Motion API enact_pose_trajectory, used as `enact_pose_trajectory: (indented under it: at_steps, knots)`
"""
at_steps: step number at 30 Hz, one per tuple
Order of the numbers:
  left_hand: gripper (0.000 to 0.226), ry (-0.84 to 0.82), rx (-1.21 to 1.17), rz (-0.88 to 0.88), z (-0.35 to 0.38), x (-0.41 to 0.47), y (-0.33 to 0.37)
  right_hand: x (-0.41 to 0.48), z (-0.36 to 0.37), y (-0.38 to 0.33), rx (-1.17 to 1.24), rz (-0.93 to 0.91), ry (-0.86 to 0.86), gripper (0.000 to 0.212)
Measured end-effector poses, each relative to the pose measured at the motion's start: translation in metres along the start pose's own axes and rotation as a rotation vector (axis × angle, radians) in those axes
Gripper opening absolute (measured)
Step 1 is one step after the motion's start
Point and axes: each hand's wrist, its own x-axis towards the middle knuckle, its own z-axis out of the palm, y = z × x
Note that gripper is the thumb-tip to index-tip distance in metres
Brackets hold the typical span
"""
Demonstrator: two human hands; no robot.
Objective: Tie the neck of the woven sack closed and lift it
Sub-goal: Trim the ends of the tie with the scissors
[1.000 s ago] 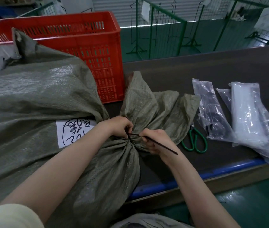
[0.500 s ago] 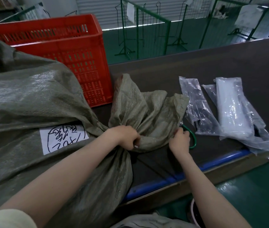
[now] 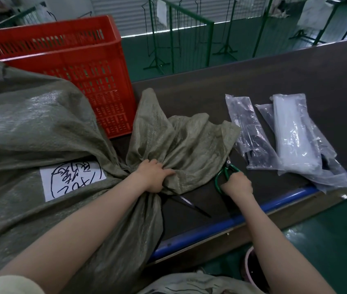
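— What's nearest you?
— The left hand, its grip tight around the gathered neck of the woven sack, which lies on the counter. A black tie tail pokes out below.
— And the right hand?
— Its grip is closed on green-handled scissors. Beyond lie plastic packets and a red crate.

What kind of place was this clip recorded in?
Probably a warehouse or factory packing floor. A big woven sack lies on a long dark belt-like bench beside a red plastic crate. Beyond it are a green painted floor and wire racks.
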Motion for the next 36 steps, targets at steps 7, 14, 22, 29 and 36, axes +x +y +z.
enact_pose_trajectory:
  at_steps: [7,14,22,29,36]
  knots:
    - [0.062,-0.029,-0.003,-0.184,0.003,0.01,-0.006,-0.019,0.0,0.012,0.161,0.09,-0.147,0.051]
    - [0.043,0.0,-0.572,-0.214,-0.019,0.003,-0.022,-0.047,0.003,0.022,0.545,-0.109,-0.122,0.037]
    - [0.014,0.102,-0.706,-0.304,-0.048,-0.035,-0.063,-0.049,-0.006,-0.004,0.419,-0.53,-0.068,0.031]
    - [0.028,0.105,-0.862,-0.294,-0.043,-0.054,-0.079,-0.042,-0.011,-0.04,0.165,-0.821,-0.123,0.041]
    - [0.018,0.167,-0.901,-0.247,-0.05,-0.068,-0.079,-0.038,-0.026,-0.066,-0.147,-1.031,-0.203,0.053]
